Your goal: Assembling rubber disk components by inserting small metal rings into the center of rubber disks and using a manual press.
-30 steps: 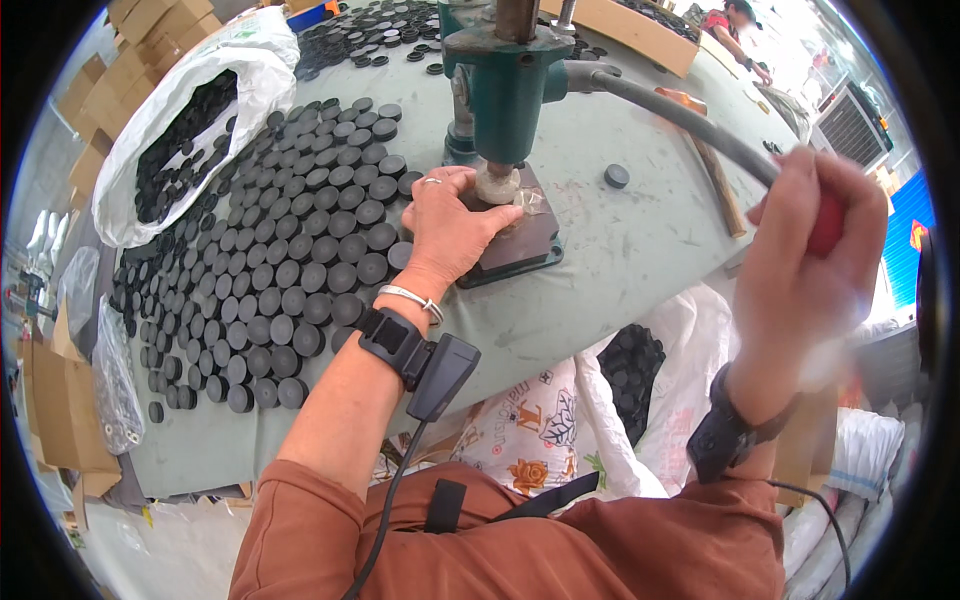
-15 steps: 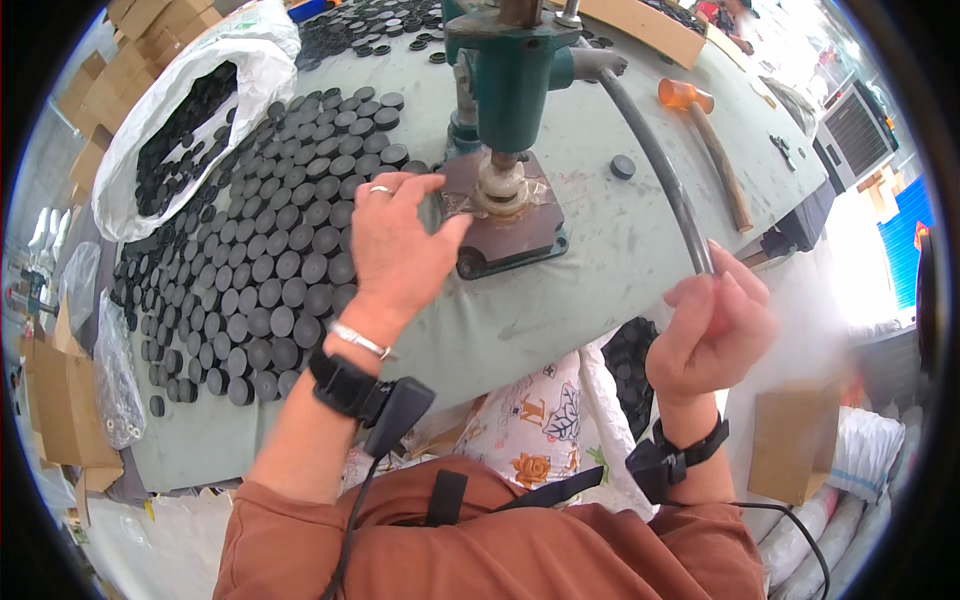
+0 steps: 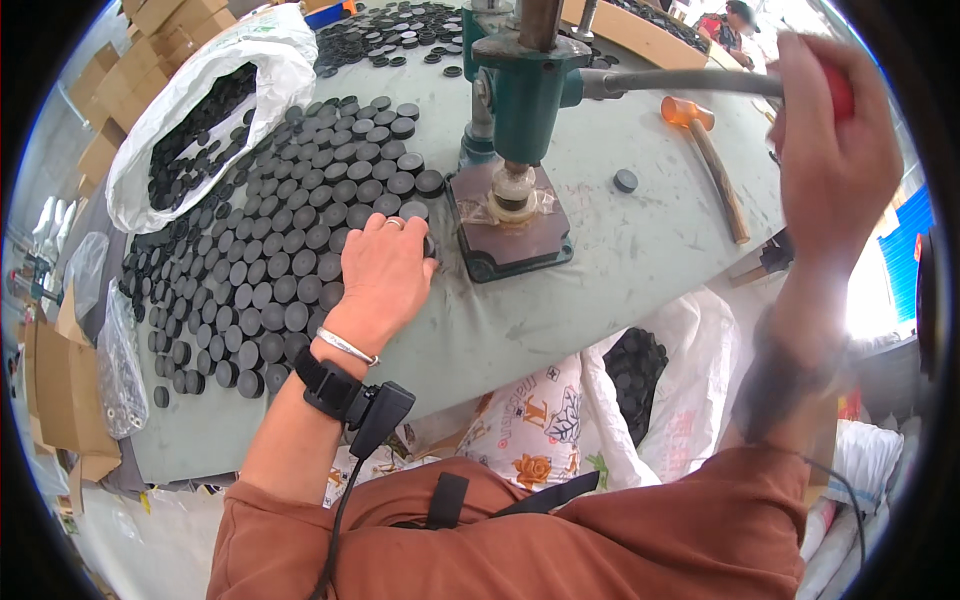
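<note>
Left hand [image 3: 385, 272], fingers pinching a black disc [image 3: 431, 245], is left of the green press [image 3: 527, 108]; right hand [image 3: 838, 160], fingers curled, grips a red knob [image 3: 838, 92]

Wears a rust-brown top [image 3: 640, 545] with black straps [image 3: 447, 500]; has a ring [image 3: 394, 223] on the left hand [image 3: 385, 268], then silver bangle [image 3: 345, 346] and black wristband [image 3: 326, 389] with boxy device [image 3: 384, 418] and cable [image 3: 339, 522]; wears a blurred dark band [image 3: 783, 378] at right.

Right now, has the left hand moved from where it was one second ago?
Yes, the left hand went leftward from the green press to the black discs' right edge.
</note>
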A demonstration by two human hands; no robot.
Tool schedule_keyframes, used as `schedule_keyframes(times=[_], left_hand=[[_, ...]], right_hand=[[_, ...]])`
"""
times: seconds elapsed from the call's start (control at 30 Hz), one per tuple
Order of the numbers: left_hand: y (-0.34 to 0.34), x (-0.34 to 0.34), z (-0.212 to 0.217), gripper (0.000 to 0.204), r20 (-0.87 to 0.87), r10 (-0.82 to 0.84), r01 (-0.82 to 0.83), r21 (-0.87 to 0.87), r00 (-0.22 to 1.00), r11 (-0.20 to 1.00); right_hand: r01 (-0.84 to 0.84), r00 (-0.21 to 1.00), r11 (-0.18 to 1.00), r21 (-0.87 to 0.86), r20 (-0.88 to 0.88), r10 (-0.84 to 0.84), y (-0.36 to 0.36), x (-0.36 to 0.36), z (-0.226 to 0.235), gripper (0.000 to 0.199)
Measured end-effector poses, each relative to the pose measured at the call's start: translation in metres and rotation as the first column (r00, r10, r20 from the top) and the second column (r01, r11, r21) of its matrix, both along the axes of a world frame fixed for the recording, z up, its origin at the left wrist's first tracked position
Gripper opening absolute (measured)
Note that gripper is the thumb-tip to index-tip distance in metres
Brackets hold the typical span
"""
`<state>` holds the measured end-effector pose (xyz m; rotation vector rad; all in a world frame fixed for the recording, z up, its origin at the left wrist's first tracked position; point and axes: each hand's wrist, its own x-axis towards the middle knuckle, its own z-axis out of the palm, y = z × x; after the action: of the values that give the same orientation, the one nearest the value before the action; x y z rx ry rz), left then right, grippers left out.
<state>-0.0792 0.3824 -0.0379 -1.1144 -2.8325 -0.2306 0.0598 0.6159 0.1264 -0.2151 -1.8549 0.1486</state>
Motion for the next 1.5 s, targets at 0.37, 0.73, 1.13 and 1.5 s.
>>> schedule_keyframes(times=[0.37,0.73,1.13,1.5], left_hand=[[0.062,-0.008,-0.004,0.052,0.248,-0.215,0.007,0.638,0.945,0.77],[0.084,-0.009,-0.013,0.067,0.213,-0.123,-0.055,0.674,0.969,0.737],[0.063,0.0,-0.015,0.076,0.239,-0.216,-0.035,0.743,0.947,0.669],[-0.022,0.008,-0.009,0.032,0.008,0.015,-0.018,0.446,1.0,0.895]], right_hand=[[-0.307,0.929,0.933,0.189,-0.152,0.337,-0.015,-0.037,0.019,0.004],[-0.264,0.96,0.959,0.104,-0.067,0.271,-0.011,-0.026,0.022,0.007],[-0.048,0.997,0.983,0.177,0.073,0.036,-0.004,0.034,-0.036,0.004],[-0.403,0.915,0.911,-0.09,-0.082,0.396,-0.019,0.046,-0.151,0.026]])
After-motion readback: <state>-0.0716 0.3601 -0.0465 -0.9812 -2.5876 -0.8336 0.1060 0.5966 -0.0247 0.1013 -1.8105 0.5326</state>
